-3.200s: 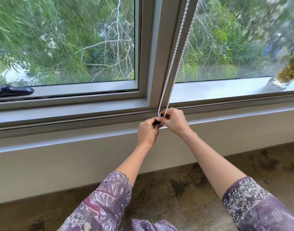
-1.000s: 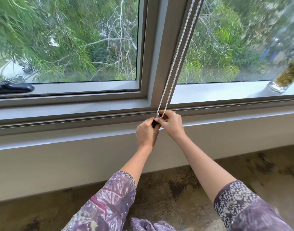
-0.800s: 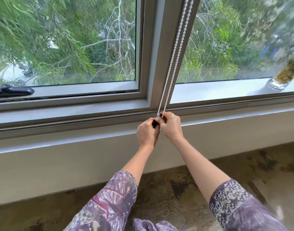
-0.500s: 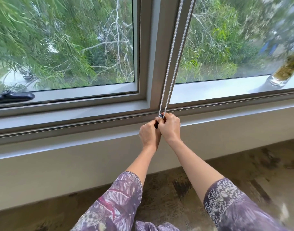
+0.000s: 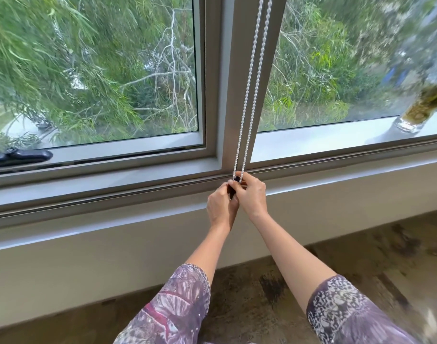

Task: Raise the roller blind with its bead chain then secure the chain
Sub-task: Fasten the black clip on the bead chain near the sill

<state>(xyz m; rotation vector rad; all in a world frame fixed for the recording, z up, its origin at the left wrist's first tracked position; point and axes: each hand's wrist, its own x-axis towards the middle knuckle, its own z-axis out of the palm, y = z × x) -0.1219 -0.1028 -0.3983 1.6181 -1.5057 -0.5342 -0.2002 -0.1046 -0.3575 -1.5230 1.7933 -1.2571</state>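
A white bead chain (image 5: 252,83) hangs as two nearly parallel strands down the grey window mullion (image 5: 231,78). Its bottom loop ends at a small dark clip (image 5: 232,187) at the window's lower frame. My left hand (image 5: 221,207) and my right hand (image 5: 252,197) are pressed together there, fingers pinched around the clip and the chain's loop. Most of the clip is hidden between my fingers. The roller blind itself is out of view above.
A grey sill (image 5: 113,180) runs the width of the window, with a black window handle (image 5: 21,156) at far left. A glass jar with greenery (image 5: 421,108) stands on the ledge at far right. Below lies a mottled concrete floor (image 5: 361,256).
The two chain strands have drawn closer together and straighter. My hands have stayed at the clip, moving closer to each other. The view shifted slightly.
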